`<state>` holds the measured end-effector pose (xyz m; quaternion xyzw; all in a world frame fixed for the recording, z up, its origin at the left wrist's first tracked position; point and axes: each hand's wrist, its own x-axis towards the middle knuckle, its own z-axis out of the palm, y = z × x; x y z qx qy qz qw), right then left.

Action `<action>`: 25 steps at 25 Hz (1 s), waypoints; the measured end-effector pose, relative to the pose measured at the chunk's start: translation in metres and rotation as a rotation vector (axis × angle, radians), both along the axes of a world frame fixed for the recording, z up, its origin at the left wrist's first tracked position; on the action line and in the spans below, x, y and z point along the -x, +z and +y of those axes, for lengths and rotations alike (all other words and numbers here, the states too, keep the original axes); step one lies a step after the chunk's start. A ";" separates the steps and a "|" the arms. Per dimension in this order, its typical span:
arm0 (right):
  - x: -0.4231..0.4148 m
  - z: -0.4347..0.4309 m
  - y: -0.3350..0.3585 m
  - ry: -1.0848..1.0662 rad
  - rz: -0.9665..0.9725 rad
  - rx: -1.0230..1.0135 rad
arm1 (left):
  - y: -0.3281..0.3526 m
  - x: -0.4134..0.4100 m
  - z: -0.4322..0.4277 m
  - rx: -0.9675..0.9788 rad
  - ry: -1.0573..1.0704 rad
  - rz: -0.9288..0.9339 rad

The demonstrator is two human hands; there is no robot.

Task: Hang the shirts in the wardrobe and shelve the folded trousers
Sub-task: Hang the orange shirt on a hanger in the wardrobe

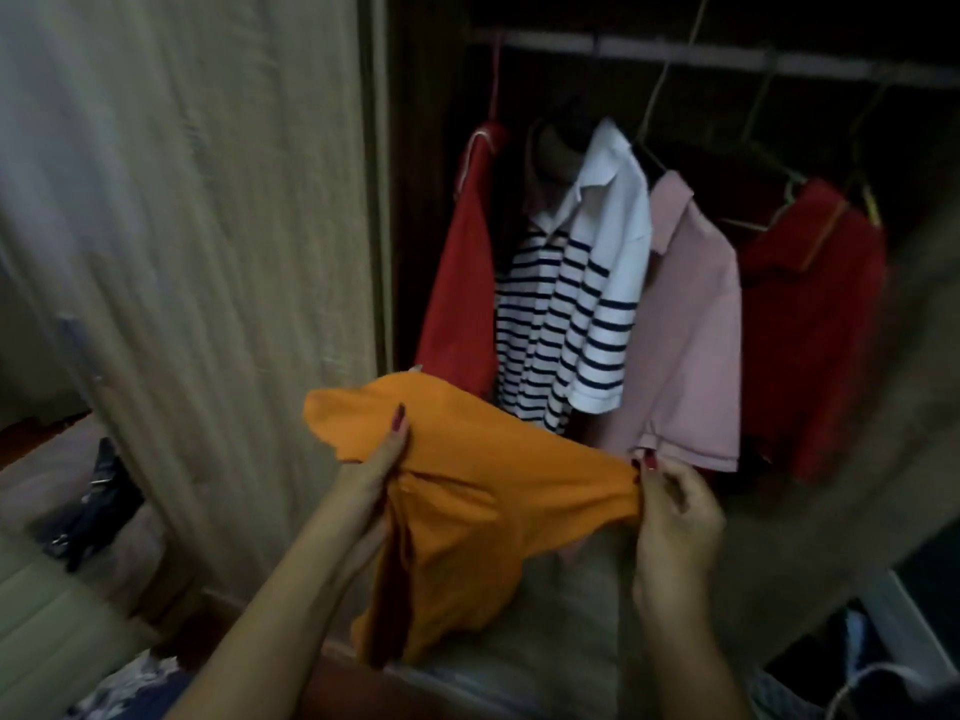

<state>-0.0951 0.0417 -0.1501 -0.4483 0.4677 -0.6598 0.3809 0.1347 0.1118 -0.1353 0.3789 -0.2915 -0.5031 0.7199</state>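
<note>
I hold an orange shirt [467, 491] in front of the open wardrobe. My left hand [376, 459] grips it near the collar, and my right hand [675, 506] pinches its right edge. Behind it, on the rail [675, 57], hang a red shirt [462, 283], a white shirt with navy stripes [566, 314], a pink polo [691, 324] and a second red shirt [810, 314]. No hanger is visible in the orange shirt. No folded trousers are in view.
The light wooden wardrobe door [208, 226] stands to the left. Dark clothing [88, 506] lies on a surface at the lower left. A beige curtain or panel [883, 433] borders the wardrobe on the right. A white hanger [872, 678] shows at the bottom right.
</note>
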 end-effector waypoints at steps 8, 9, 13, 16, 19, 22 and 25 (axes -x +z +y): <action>0.021 -0.005 0.010 0.334 0.554 0.047 | 0.029 0.052 -0.039 0.043 -0.152 -0.319; 0.018 -0.003 0.015 0.500 0.436 -0.016 | 0.034 0.056 -0.043 0.049 -0.155 -0.340; 0.005 0.000 0.025 0.779 0.303 -0.090 | 0.050 0.053 -0.059 0.118 -0.272 -0.207; -0.013 -0.002 0.024 0.829 0.372 -0.071 | 0.056 0.051 -0.067 0.229 -0.412 -0.023; -0.020 -0.004 0.025 0.774 0.525 0.046 | 0.060 0.050 -0.071 0.244 -0.459 0.034; -0.015 -0.007 0.029 0.589 0.495 0.127 | 0.062 0.034 -0.073 0.140 -0.468 -0.022; -0.011 -0.009 0.038 0.478 0.337 0.100 | 0.051 0.003 -0.079 0.135 -0.320 -0.713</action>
